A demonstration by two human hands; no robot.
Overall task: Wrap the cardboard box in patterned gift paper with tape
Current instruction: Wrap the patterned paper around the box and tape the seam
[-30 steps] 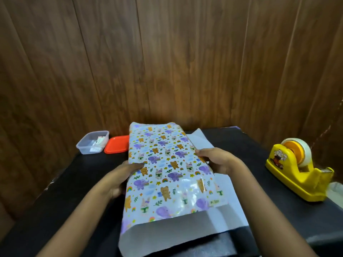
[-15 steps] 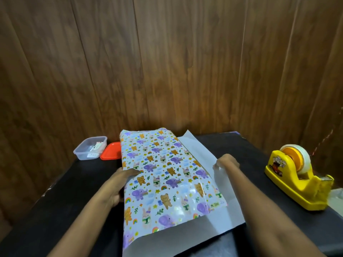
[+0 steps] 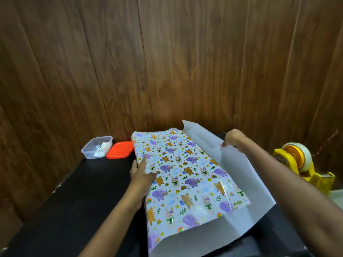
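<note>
On my feed the right hand (image 3: 234, 139) pinches the raised edge of the gift paper (image 3: 185, 173), thumb and fingertips closed on the free flap (image 3: 232, 173), whose plain white underside faces the camera. That flap stands up off the table along the right side of the parcel and slopes back down toward the near edge, where more white paper lies flat.

The left hand (image 3: 141, 169) lies flat with straight fingers on the parcel's left edge. Its index finger reaches onto the printed top, and the palm presses against the side; it grips nothing.

Between the two hands sits the long wrapped shape, its top covered by the glossy print of purple elephants, bears, rabbits and rainbows. I cannot see the cardboard box itself; the paper hides it, and only the raised, squared form under the print suggests where it lies. It runs from the near edge toward the wall, angled slightly left at the far end.

All of this rests on a black table (image 3: 74, 201). To the right, well apart from the flap, stands a yellow tape dispenser (image 3: 300, 164) with its roll mounted. At the far left a clear plastic container (image 3: 96, 147) sits just beside an orange-red lid (image 3: 119, 149), the lid close to the parcel's far corner. Dark wood panelling (image 3: 167, 62) backs the table
</note>
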